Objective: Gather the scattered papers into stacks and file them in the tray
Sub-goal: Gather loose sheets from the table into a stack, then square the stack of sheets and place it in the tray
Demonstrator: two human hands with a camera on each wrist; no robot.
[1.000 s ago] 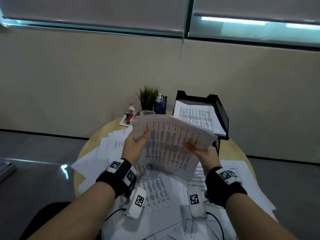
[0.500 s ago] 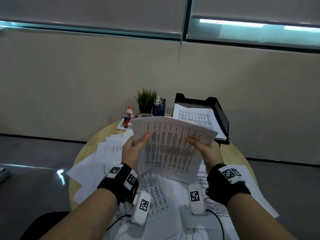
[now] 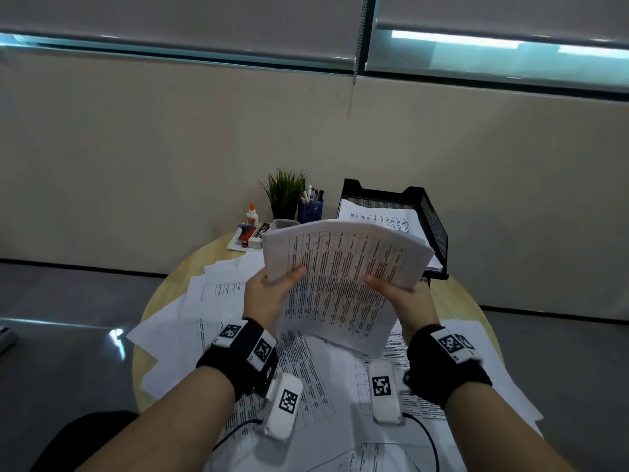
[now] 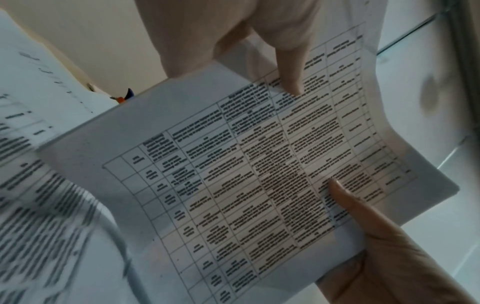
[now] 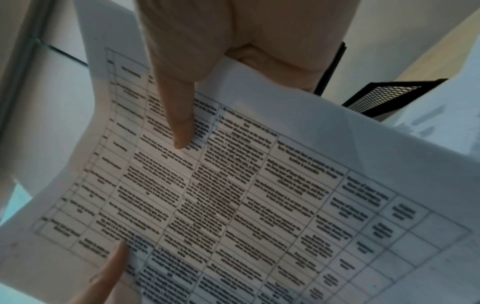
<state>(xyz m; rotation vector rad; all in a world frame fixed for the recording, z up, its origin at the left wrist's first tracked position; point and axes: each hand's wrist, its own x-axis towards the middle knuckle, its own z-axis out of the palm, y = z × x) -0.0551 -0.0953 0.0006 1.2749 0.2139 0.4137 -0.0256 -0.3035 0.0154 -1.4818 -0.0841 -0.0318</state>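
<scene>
Holding a stack of papers (image 3: 343, 284) at frame centre, above the table (image 3: 190, 267): left hand (image 3: 269, 298) pinches its left edge, thumb on top; right hand (image 3: 401, 298) pinches the right edge likewise. Stack bows upward. Tray (image 3: 432, 216), upper right of centre, already holds sheets. Loose papers (image 3: 211, 294) cover the table below. Advice: square the edges first, keep both pinches firm, then slide the stack in flat over the tray's front lip.

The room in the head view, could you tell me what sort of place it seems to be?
Probably an office. A round wooden table carries printed table sheets, a black mesh filing tray holding papers, and a blue pen cup. Roller blinds hang over the windows behind.
</scene>
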